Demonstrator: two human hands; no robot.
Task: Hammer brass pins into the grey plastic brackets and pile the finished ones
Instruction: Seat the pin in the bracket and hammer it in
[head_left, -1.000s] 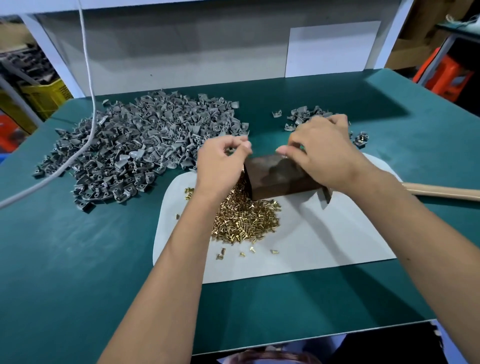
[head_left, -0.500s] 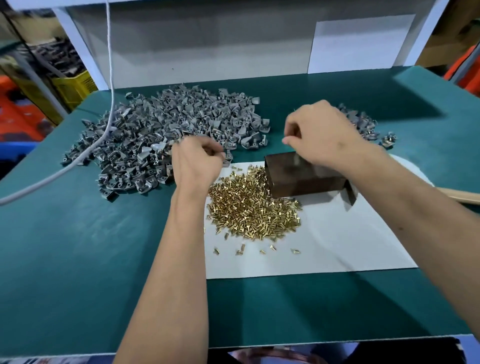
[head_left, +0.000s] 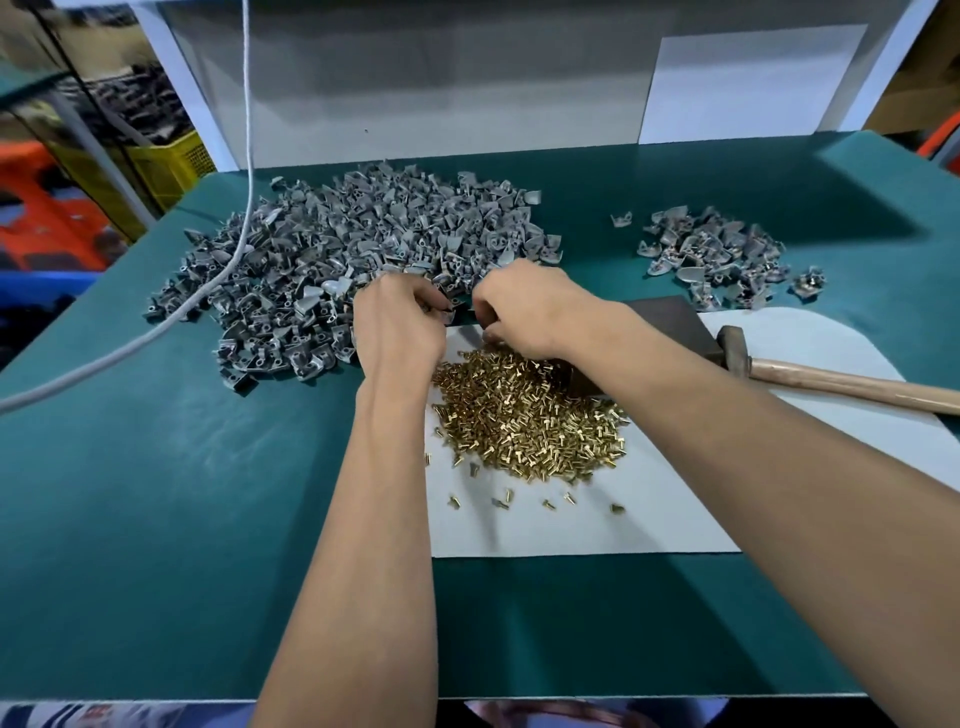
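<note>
A big heap of grey plastic brackets (head_left: 358, 260) covers the far left of the green table. A smaller pile of brackets (head_left: 717, 257) lies at the far right. Brass pins (head_left: 524, 415) are heaped on a white sheet (head_left: 571, 525). My left hand (head_left: 400, 327) is at the big heap's near edge and pinches a grey bracket (head_left: 448, 310). My right hand (head_left: 524, 306) is close beside it with its fingers curled downward, and they hide whatever is under them. A dark metal block (head_left: 670, 327) sits behind my right forearm.
A hammer (head_left: 733, 347) lies beside the block, its wooden handle (head_left: 852, 387) pointing right. A white cable (head_left: 244, 208) hangs down across the big heap and runs off left. A grey back panel (head_left: 441, 88) closes the table's far side. Yellow and orange crates (head_left: 156, 166) stand at the left.
My right hand has left the block and moved left to the big heap, meeting my left hand. The view has shifted, so the hammer head now shows.
</note>
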